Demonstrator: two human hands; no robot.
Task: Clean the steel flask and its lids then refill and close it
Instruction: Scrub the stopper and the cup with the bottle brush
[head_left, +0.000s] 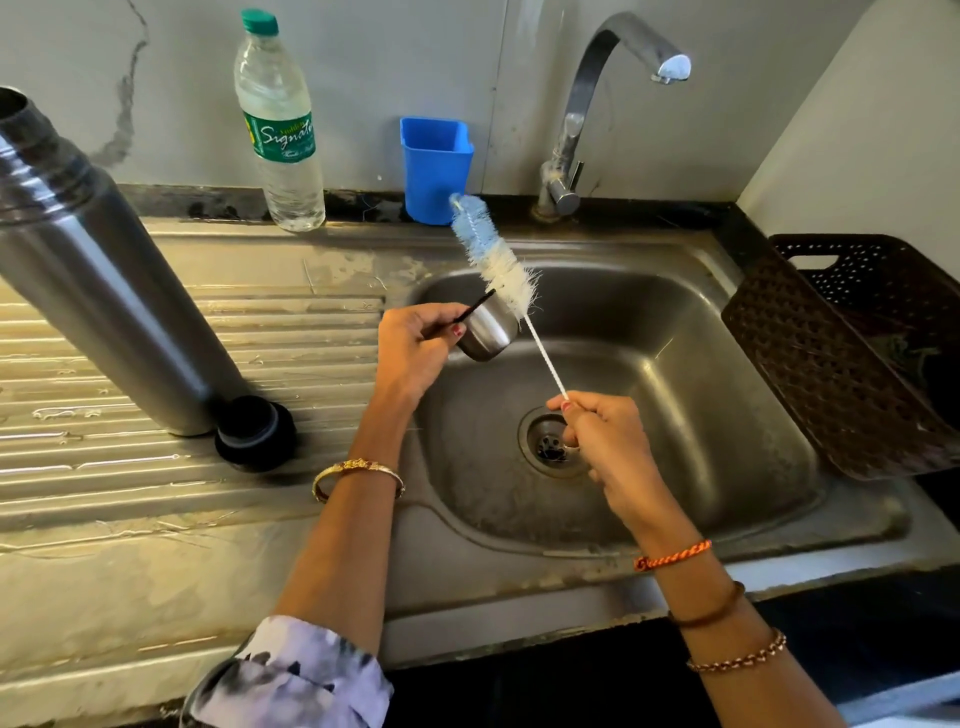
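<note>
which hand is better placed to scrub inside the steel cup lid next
Right hand: it already grips the white bottle brush by its wire handle, bristles beside the small steel cup lid, which the left hand steadies.

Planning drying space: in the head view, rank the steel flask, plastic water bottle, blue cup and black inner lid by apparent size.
1. steel flask, though it stands nearest the camera
2. plastic water bottle
3. blue cup
4. black inner lid

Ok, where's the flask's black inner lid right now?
In the head view, the black inner lid sits on the ribbed draining board, left of the sink basin, touching the base of the steel flask.
</note>
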